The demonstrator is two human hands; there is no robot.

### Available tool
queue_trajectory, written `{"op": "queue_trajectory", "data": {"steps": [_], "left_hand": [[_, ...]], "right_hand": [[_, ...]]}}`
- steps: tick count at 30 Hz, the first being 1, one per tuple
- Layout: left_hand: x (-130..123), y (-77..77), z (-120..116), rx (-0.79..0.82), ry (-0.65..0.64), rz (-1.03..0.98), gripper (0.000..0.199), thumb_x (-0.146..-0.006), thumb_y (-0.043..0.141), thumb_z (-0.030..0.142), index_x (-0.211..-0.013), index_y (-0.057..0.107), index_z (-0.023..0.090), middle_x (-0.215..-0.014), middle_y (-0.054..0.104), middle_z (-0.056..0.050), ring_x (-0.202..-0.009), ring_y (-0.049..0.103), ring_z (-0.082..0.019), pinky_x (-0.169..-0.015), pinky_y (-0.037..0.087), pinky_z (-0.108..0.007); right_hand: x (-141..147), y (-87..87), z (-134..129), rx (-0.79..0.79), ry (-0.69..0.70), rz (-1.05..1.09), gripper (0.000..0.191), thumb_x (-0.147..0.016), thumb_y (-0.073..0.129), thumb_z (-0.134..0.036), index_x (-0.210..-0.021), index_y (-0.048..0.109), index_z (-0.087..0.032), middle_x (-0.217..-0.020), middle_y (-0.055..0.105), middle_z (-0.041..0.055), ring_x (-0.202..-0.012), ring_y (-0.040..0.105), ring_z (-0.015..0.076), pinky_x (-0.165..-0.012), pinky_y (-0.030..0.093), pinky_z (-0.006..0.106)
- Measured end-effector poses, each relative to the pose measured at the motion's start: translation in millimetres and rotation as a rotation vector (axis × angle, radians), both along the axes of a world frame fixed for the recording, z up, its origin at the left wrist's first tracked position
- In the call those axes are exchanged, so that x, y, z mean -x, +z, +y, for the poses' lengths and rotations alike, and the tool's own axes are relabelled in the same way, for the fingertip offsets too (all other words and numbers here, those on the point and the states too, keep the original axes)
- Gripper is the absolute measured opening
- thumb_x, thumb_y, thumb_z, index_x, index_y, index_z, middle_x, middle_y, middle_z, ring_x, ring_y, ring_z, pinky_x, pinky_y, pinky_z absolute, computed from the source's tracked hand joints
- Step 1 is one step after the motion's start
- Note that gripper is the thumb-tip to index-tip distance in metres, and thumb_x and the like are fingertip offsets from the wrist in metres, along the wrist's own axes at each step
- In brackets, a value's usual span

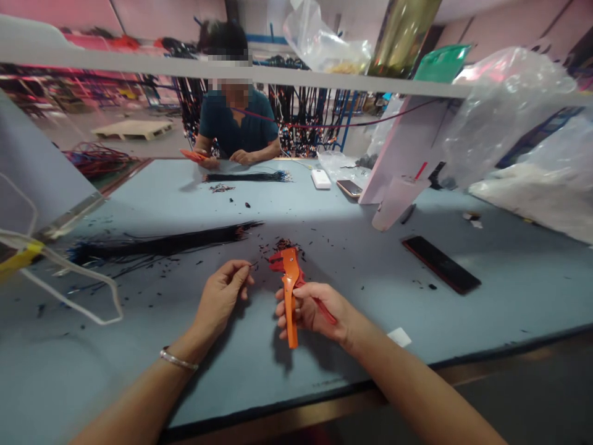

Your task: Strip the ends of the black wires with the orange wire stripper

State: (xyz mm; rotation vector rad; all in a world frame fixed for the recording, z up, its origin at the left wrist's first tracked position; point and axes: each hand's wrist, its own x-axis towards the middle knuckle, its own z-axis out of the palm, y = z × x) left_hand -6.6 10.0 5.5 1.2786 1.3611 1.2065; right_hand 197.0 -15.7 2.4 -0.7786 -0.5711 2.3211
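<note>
My right hand (pixel 319 309) is wrapped round the handles of orange and red wire strippers (pixel 290 284), their jaws pointing up and to the left. Just left of those jaws, my left hand (pixel 227 287) pinches a thin black wire (pixel 253 265), whose short end sticks out past the fingertips. A long bundle of black wires (pixel 171 244) lies on the table behind my left hand. Small dark scraps of insulation (pixel 282 243) are heaped beyond the strippers' jaws, and more are scattered about.
Across the blue-grey table (pixel 352 371) a person (pixel 238 123) holds an orange tool near another wire bundle (pixel 250 177). To the right are a black phone (pixel 441 264) and a plastic cup (pixel 398 201). White cable (pixel 99 315) lies at left; a shelf (pixel 278 75) crosses above.
</note>
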Motion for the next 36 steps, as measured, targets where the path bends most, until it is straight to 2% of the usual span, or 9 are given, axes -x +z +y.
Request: {"op": "queue_trajectory", "data": {"steps": [3,5,8,11,15,21,27,32,36], "left_hand": [[0.6,-3.0,0.5,-0.004,0.005,0.02,0.028,-0.079,0.063,0.045,-0.085,0.062,0.018,-0.059,0.049,0.005,-0.051,0.041,-0.01,-0.049,0.032,-0.021],[1.2,-4.4,0.3,0.0,0.008,0.048,0.027,-0.079,0.063,0.045,-0.084,0.063,0.018,-0.057,0.045,0.006,-0.053,0.039,-0.011,-0.049,0.029,-0.021],[0.8,-3.1,-1.8,0.004,0.003,0.08,0.025,-0.078,0.063,0.044,-0.081,0.062,0.018,-0.057,0.046,0.005,-0.053,0.036,-0.012,-0.049,0.026,-0.022],[-1.2,1.8,-4.8,-0.006,-0.011,0.076,0.025,-0.079,0.063,0.043,-0.077,0.061,0.018,-0.061,0.048,0.004,-0.056,0.036,-0.012,-0.051,0.027,-0.022],[-1.5,6.4,-5.2,-0.008,0.004,0.001,0.029,-0.075,0.065,0.046,-0.074,0.061,0.017,-0.062,0.049,0.003,-0.057,0.036,-0.012,-0.052,0.028,-0.022],[2.9,0.4,-0.7,0.015,-0.037,-0.16,0.029,-0.075,0.068,0.045,-0.078,0.062,0.016,-0.057,0.041,0.007,-0.05,0.028,-0.009,-0.048,0.02,-0.022],[-0.1,1.1,-3.1,0.024,-0.095,-0.229,0.029,-0.076,0.068,0.045,-0.076,0.058,0.018,-0.055,0.036,0.008,-0.049,0.026,-0.009,-0.047,0.019,-0.022],[-0.8,8.5,-6.2,-0.022,-0.058,-0.105,0.028,-0.078,0.065,0.046,-0.074,0.059,0.018,-0.059,0.043,0.006,-0.053,0.031,-0.01,-0.051,0.024,-0.023],[0.3,10.0,-7.6,-0.028,-0.1,-0.061,0.029,-0.08,0.062,0.046,-0.073,0.058,0.018,-0.059,0.042,0.006,-0.056,0.035,-0.011,-0.055,0.028,-0.024]], "right_hand": [[-0.2,-3.0,0.2,0.018,-0.018,-0.06,0.018,-0.079,0.048,-0.018,-0.093,0.056,-0.011,-0.079,0.066,0.0081,-0.068,0.066,0.0204,-0.074,0.053,0.042],[-1.2,-3.6,0.6,-0.039,-0.044,-0.066,0.02,-0.076,0.053,-0.018,-0.095,0.056,-0.011,-0.08,0.066,0.0072,-0.069,0.066,0.0197,-0.074,0.053,0.041],[-3.2,-2.1,0.9,-0.175,-0.079,-0.082,0.029,-0.07,0.062,-0.018,-0.098,0.057,-0.012,-0.081,0.067,0.006,-0.068,0.066,0.0188,-0.071,0.054,0.038],[-4.7,-0.4,0.6,-0.246,-0.027,-0.069,0.034,-0.066,0.065,-0.019,-0.098,0.058,-0.012,-0.08,0.067,0.0058,-0.066,0.066,0.019,-0.066,0.055,0.036],[-5.3,0.5,-1.5,-0.297,0.052,-0.019,0.034,-0.067,0.064,-0.022,-0.099,0.059,-0.011,-0.081,0.068,0.0072,-0.068,0.067,0.0199,-0.066,0.056,0.037],[-5.7,0.7,-4.9,-0.366,0.065,-0.043,0.034,-0.069,0.065,-0.022,-0.101,0.06,-0.012,-0.084,0.069,0.0085,-0.073,0.069,0.0212,-0.07,0.054,0.035],[-7.1,-1.3,-5.7,-0.386,0.084,-0.077,0.037,-0.067,0.067,-0.021,-0.102,0.061,-0.011,-0.084,0.068,0.0082,-0.073,0.068,0.0204,-0.07,0.053,0.034],[-6.5,-1.0,-5.9,-0.414,0.123,-0.07,0.038,-0.068,0.068,-0.021,-0.104,0.061,-0.011,-0.085,0.068,0.008,-0.075,0.068,0.0196,-0.073,0.053,0.033],[-6.2,-3.0,-4.6,-0.42,0.138,-0.061,0.037,-0.069,0.067,-0.02,-0.104,0.06,-0.011,-0.085,0.067,0.0069,-0.075,0.068,0.0193,-0.074,0.053,0.034]]}}
